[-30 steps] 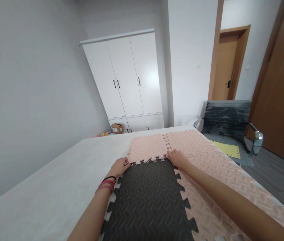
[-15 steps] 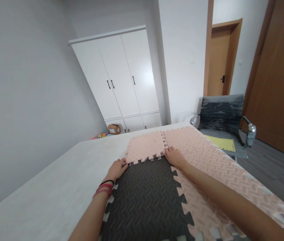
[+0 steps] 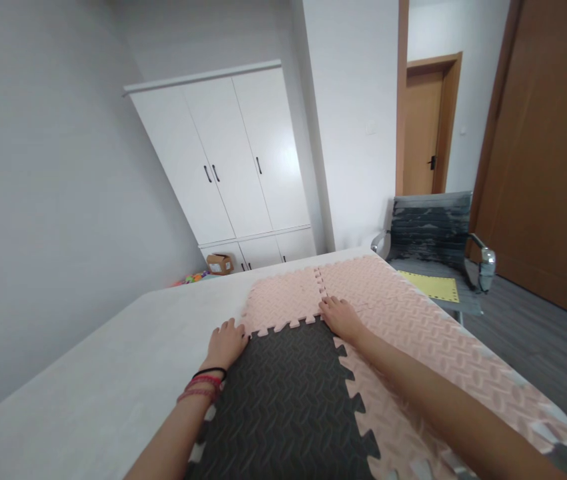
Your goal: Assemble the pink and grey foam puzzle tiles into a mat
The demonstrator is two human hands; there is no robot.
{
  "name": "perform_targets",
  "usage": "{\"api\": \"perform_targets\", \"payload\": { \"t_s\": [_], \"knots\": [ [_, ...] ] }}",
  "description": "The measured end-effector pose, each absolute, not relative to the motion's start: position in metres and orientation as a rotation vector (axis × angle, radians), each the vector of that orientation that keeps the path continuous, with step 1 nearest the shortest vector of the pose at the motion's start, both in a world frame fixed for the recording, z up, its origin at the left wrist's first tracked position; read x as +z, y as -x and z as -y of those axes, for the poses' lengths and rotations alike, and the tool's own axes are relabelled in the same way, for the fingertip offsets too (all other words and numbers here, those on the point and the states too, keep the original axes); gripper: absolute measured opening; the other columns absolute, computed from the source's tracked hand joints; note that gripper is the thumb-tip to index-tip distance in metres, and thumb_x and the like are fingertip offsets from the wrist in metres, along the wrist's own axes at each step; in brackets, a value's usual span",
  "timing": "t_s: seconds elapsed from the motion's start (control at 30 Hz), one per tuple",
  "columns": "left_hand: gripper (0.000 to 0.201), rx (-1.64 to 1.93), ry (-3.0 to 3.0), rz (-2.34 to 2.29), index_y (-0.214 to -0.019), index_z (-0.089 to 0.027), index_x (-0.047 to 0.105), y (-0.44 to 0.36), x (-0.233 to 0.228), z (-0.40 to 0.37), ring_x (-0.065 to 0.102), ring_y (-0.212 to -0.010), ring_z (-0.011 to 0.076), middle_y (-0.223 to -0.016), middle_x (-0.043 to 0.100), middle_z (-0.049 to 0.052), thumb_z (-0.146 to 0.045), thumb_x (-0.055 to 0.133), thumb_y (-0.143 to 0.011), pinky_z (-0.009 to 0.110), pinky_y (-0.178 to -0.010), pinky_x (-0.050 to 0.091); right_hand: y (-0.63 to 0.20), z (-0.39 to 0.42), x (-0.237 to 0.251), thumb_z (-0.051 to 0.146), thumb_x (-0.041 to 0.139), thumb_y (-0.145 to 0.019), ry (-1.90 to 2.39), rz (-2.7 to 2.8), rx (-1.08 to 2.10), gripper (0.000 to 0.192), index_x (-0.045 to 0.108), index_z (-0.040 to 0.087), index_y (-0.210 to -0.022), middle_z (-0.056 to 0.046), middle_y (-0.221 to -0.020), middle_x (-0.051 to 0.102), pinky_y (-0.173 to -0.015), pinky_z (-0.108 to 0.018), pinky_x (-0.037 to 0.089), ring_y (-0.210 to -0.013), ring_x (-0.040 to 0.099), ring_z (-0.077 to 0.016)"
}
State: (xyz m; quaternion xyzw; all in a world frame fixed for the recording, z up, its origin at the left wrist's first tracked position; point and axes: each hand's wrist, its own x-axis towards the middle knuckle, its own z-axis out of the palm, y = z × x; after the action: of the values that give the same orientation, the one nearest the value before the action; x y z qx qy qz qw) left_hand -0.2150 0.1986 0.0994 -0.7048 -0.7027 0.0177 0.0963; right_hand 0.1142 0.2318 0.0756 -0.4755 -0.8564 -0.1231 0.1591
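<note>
Pink tile (image 3: 283, 303) lay beyond black tile (image 3: 288, 393), seam across; left hand (image 3: 226, 343) and right hand (image 3: 341, 319) pressed flat, fingers open, at seam ends.

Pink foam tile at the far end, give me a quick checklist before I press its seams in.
1. Left hand at the corner where pink foam tile meets dark tile: ok.
2. Right hand at the opposite corner, near the pink mat: ok.
3. Teeth along the dark tile seated: cannot tell, gaps are too small to judge.
4. Side seam to pink mat closed: cannot tell.
5. Tiles lying flat on the table: ok.
</note>
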Motion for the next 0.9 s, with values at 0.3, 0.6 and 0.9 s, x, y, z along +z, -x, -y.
{"api": "perform_targets", "payload": {
  "t_s": [0.3, 0.6, 0.9],
  "knots": [
    [0.055, 0.097, 2.353, 1.898, -0.139, -0.019, 0.034, 0.136, 0.098, -0.184, 0.054, -0.114, 0.0247, -0.128, 0.053, 0.014, -0.046, 0.035, -0.092, 0.04, -0.096, 0.042, -0.12, -0.239, 0.071, 0.025, 0.034, -0.095, 1.238, 2.462, -0.286, 0.025, 0.058, 0.02, -0.103, -0.009, -0.11, 0.057, -0.084, -0.031, 0.038, -0.103, 0.053, -0.0197],
    [0.068, 0.103, 2.322, 1.912, -0.143, -0.028, 0.029, 0.118, 0.092, -0.172, 0.041, -0.128, 0.0322, -0.136, 0.048, 0.016, -0.064, 0.025, -0.086, 0.048, -0.105, 0.028, -0.118, -0.24, 0.068, 0.019, 0.04, -0.09, 1.132, 2.49, -0.234, 0.021, 0.059, 0.015, -0.1, -0.009, -0.1, 0.062, -0.084, -0.031, 0.037, -0.096, 0.054, -0.0198],
    [0.081, 0.145, 2.302, 1.936, -0.141, -0.03, 0.034, 0.107, 0.099, -0.181, 0.05, -0.117, 0.0369, -0.125, 0.054, 0.02, -0.077, 0.027, -0.076, 0.05, -0.092, 0.038, -0.115, -0.242, 0.067, 0.022, 0.048, -0.081, 1.112, 2.473, -0.159, 0.018, 0.065, 0.015, -0.079, -0.008, -0.085, 0.065, -0.088, -0.03, 0.035, -0.09, 0.055, -0.0183]
  ]
}}
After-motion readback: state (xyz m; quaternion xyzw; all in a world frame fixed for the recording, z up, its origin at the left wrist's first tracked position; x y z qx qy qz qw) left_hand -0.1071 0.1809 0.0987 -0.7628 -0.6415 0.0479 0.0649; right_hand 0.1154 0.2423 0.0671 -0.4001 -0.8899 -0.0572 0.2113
